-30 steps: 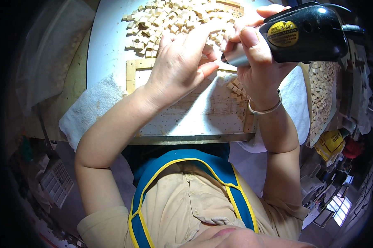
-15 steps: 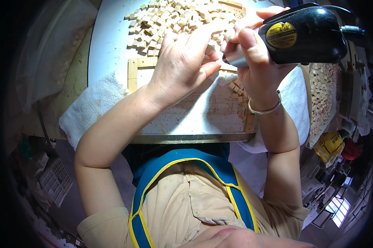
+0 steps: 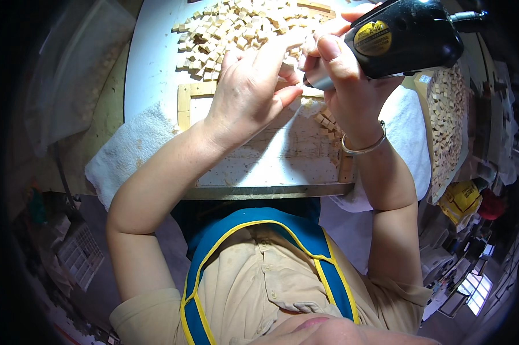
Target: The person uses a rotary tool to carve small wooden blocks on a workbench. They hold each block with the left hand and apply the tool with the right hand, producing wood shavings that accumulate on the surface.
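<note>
My right hand (image 3: 351,92) is wrapped round a black corded handheld power tool (image 3: 412,43) with a round yellow label and a silver nose. Its nose points left, toward the fingertips of my left hand (image 3: 245,89). Those fingers are bent and pinched together close to the tool's tip. Whatever they hold is hidden by the fingers and the glare. Beyond both hands lies a heap of small pale wooden cubes (image 3: 231,29). Under my wrists a wooden frame (image 3: 184,109) lies on the white board (image 3: 242,172), with several darker cubes (image 3: 327,122) inside its right side.
White towels drape the table at the left (image 3: 127,144) and under my right forearm (image 3: 409,123). To the right, a tray holds many more cubes (image 3: 446,115). A yellow bag (image 3: 460,201) is beyond it. A translucent plastic sheet (image 3: 78,69) hangs at the left.
My right hand and the power tool have shifted a little left and away from me. My left hand has barely moved and keeps its pinch.
</note>
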{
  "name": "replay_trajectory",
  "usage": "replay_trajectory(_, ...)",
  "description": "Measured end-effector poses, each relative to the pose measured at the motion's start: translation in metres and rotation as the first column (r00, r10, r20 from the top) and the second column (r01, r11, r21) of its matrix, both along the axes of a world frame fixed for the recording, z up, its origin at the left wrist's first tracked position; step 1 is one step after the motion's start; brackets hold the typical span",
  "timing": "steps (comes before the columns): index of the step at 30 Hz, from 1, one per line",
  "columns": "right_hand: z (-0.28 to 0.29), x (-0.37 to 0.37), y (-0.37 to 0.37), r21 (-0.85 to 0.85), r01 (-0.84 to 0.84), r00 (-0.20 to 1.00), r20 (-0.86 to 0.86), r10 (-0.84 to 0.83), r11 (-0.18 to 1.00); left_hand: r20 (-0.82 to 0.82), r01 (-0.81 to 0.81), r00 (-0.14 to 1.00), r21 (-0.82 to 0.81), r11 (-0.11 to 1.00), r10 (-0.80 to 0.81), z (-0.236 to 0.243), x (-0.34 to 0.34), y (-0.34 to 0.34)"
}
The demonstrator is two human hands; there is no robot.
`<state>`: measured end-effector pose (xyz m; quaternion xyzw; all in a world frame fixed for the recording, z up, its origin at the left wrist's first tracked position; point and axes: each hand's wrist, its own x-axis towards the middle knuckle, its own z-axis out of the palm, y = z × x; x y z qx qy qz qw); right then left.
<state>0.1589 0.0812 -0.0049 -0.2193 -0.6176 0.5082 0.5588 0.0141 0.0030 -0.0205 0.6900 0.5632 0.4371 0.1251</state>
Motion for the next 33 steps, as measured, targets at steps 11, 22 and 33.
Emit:
replay_trajectory(11, 0.040, 0.004, 0.010, -0.053, -0.062, 0.989, -0.135, 0.054, 0.997, 0.070, 0.029, 0.997, -0.027, 0.999, -0.027, 0.000, -0.001, 0.001)
replay_trajectory(22, 0.060, 0.023, 0.043, 0.011, 0.005, 0.936, -0.351, -0.001, 1.000, -0.159, -0.044, 0.985, 0.097, 0.994, 0.059, 0.016, -0.030, 0.015)
replay_trajectory(33, 0.052, 0.008, 0.030, -0.122, 0.113, 0.931, -0.335, -0.148, 0.986, -0.379, -0.080, 0.919, 0.084, 0.993, 0.106, 0.016, -0.012, 0.017)
